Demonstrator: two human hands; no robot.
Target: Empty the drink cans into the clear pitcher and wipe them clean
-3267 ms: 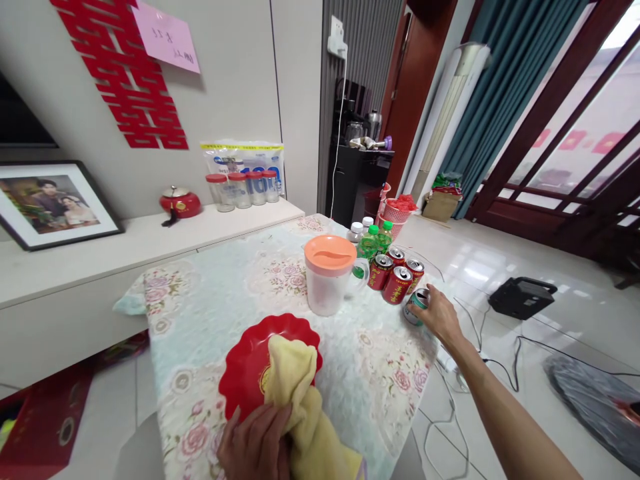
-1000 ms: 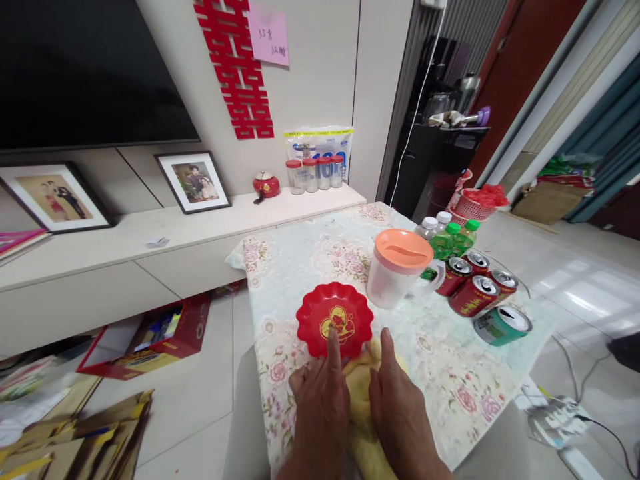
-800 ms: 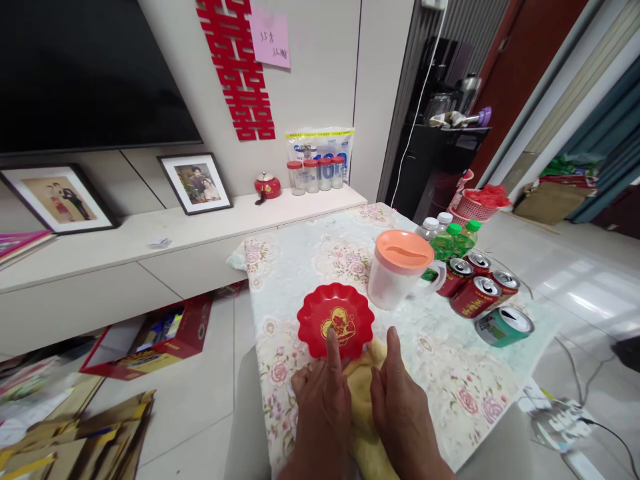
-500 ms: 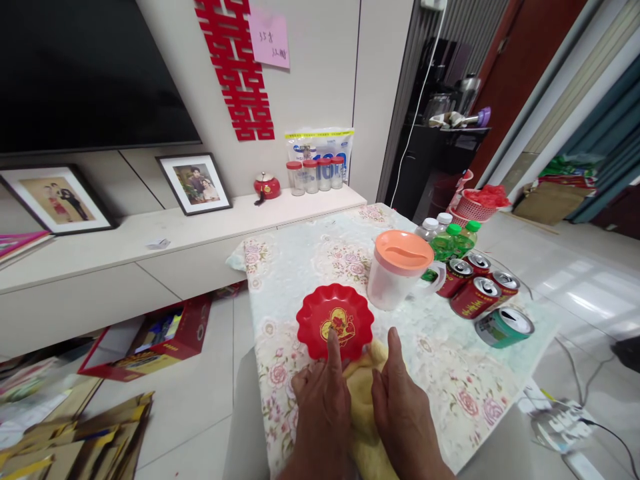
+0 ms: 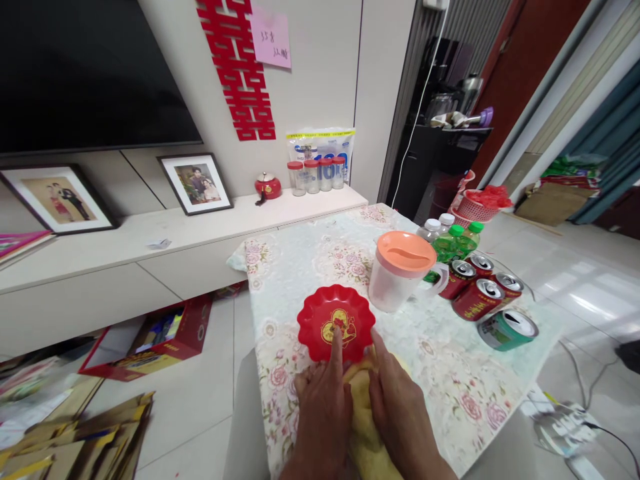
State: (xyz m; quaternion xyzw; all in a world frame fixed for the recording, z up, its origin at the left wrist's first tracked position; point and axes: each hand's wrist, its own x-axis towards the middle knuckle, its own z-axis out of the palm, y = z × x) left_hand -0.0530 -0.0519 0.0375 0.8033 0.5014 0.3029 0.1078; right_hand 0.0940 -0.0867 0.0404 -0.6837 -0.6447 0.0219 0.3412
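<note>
A red scalloped plate (image 5: 320, 320) with a gold heart print is at the near side of the table. My left hand (image 5: 323, 407) is closed at its near rim, with one finger stretched over the print; the fingers' undersides are hidden. A crumpled yellow cloth (image 5: 364, 407) lies between my hands, against the near rim. My right hand (image 5: 400, 407) is closed on its right side, one finger reaching to the plate's right rim. Behind and right of the plate stands a clear pitcher (image 5: 390, 290) with an orange lid.
Several red cans (image 5: 477, 300), a green can (image 5: 507, 330) and green-capped bottles (image 5: 455, 241) stand on the table's right. A floral cloth (image 5: 295, 247) covers the table. Beyond is a white cabinet (image 5: 200, 240) with framed photos and jars. Flattened cardboard (image 5: 95, 433) lies left on the floor.
A finger of my right hand has come down and inward to the plate's right rim. My left hand stays at the plate with little movement.
</note>
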